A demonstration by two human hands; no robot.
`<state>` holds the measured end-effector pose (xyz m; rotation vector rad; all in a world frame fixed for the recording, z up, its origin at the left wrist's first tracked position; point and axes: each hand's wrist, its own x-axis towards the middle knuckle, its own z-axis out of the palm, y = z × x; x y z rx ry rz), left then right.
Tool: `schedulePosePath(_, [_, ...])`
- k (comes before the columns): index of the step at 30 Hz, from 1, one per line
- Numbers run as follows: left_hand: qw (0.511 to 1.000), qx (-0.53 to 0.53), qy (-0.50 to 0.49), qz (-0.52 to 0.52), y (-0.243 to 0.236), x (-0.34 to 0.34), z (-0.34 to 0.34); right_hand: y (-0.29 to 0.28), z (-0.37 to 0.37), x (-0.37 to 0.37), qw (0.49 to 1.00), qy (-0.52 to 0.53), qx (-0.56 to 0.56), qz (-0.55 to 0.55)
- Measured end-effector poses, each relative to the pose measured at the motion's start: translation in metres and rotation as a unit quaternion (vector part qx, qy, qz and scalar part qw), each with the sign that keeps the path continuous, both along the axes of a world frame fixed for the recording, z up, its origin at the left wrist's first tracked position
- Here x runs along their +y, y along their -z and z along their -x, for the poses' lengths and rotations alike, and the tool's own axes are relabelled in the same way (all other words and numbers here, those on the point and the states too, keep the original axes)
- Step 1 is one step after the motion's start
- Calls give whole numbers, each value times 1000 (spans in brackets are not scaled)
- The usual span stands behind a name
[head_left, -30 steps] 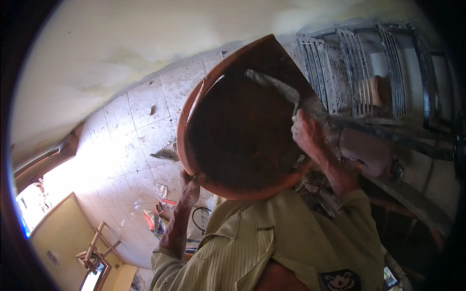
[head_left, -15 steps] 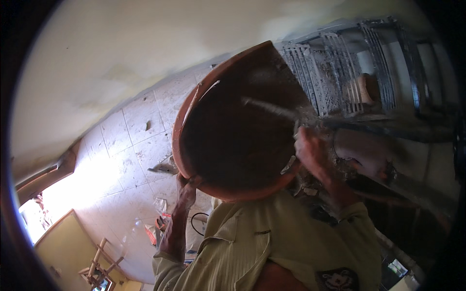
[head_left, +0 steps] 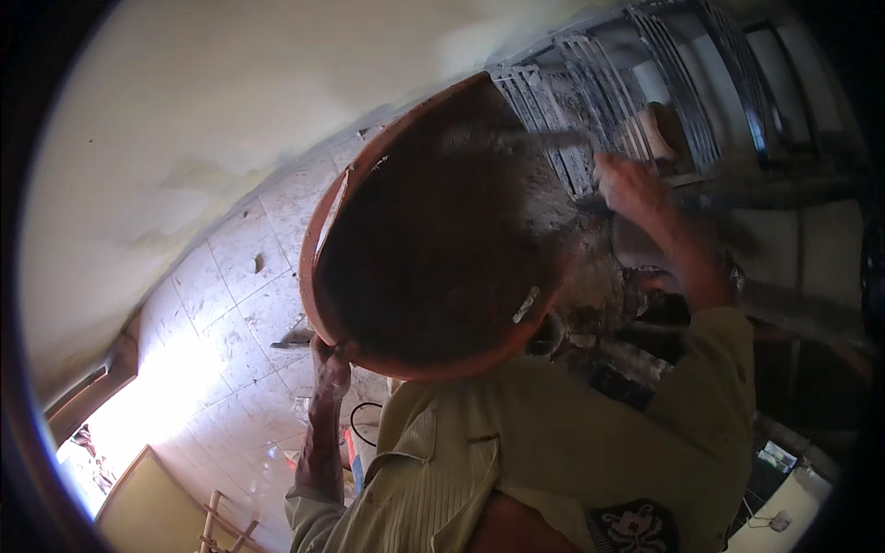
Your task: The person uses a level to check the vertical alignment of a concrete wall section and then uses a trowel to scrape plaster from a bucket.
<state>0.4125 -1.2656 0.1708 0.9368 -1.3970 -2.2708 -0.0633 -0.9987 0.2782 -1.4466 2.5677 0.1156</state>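
A big orange pan (head_left: 415, 240) is held at its rim by the left hand (head_left: 330, 361); a blurry tool (head_left: 516, 140) is gripped by the right hand (head_left: 629, 187)

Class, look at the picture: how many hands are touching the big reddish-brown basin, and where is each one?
2. The left hand grips the basin at its lower rim; the right hand is at its upper right edge, blurred. No others show.
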Motion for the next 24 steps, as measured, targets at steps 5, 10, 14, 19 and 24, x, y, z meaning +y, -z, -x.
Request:
schedulePosePath(5, [997,-48,44,29,6,-7,-4,149,-79,135,989,-2,-132,-66])
schedulePosePath(10, [997,-64,46,17,-1,-5,4,98,-150,99,966,-184,164,79])
schedulePosePath(14, [993,-95,53,45,49,-18,-18,82,-182,88,987,-81,-40,-134])
schedulePosePath(19, [963,-81,158,201,99,-48,-49,94,-181,117,967,-109,226,53])
schedulePosePath(24, [930,-102,229,268,81,-63,-13,15,-139,145,975,111,172,89])
